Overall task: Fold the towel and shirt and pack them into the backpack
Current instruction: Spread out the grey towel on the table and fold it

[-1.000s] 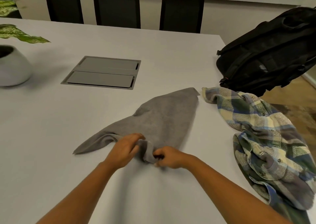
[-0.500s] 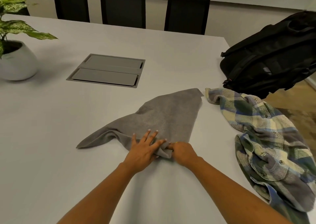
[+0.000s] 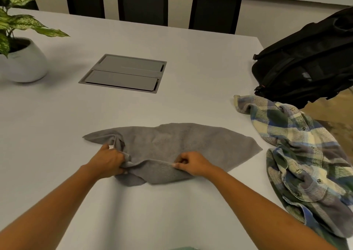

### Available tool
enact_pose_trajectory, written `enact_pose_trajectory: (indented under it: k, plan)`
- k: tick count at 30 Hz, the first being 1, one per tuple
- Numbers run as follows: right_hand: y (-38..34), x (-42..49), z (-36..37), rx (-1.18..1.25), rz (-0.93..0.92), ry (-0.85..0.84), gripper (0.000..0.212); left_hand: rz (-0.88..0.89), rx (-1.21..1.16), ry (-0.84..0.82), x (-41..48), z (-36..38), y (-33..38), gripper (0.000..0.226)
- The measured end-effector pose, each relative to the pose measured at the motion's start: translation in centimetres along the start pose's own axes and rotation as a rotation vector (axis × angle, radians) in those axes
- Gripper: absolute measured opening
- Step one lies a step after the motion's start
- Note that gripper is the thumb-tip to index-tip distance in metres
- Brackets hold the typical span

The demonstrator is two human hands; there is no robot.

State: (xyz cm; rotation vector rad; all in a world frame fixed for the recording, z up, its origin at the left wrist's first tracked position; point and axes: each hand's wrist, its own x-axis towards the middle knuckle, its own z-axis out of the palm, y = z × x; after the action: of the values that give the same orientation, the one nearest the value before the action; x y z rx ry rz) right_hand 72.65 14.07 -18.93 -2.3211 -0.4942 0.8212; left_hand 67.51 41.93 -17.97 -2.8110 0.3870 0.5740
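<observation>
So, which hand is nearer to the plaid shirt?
Right. The right hand pinches the towel on the side toward the plaid shirt; the left hand grips the towel farther from it.

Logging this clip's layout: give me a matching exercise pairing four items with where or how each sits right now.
Things:
1. grey towel
2. plaid shirt
3. black backpack
4. potted plant

States:
A. standing far left
B. crumpled, unfolded, at the right
C. gripped by left hand and right hand
D. far right, beyond the shirt

Pairs: 1-C, 2-B, 3-D, 4-A
</observation>
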Motion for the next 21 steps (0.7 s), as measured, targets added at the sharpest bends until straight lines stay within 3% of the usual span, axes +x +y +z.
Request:
enact_pose_trajectory:
  k: [3, 8, 12, 15, 17, 21]
  plan:
    - [2.8, -0.3, -1.2, -0.166, 0.045, 0.006, 0.028, -0.025, -0.180, 0.094, 0.1, 0.6, 0.4, 0.024]
    - [6.0, -1.7, -2.9, -0.222, 0.122, 0.091, 0.047, 0.111, -0.453, 0.218, 0.7, 0.3, 3.9, 0.090]
    - [7.8, -2.3, -3.7, -0.453, 0.228, 0.130, 0.056, -0.085, -0.560, 0.142, 2.3, 0.3, 7.2, 0.123]
    - [7.6, -2.5, -3.5, -0.593, 0.243, 0.122, 0.056, -0.261, -0.572, -0.016, 3.1, 0.8, 8.1, 0.098]
    - [6.3, -2.4, -3.6, -0.661, 0.257, 0.058, 0.053, -0.274, -0.501, -0.089, 3.3, 1.1, 8.3, 0.079]
    - [3.3, -1.7, -3.6, -0.378, 0.432, -0.338, 0.050, -0.211, -0.351, -0.130, 3.6, 1.7, 7.5, 0.077]
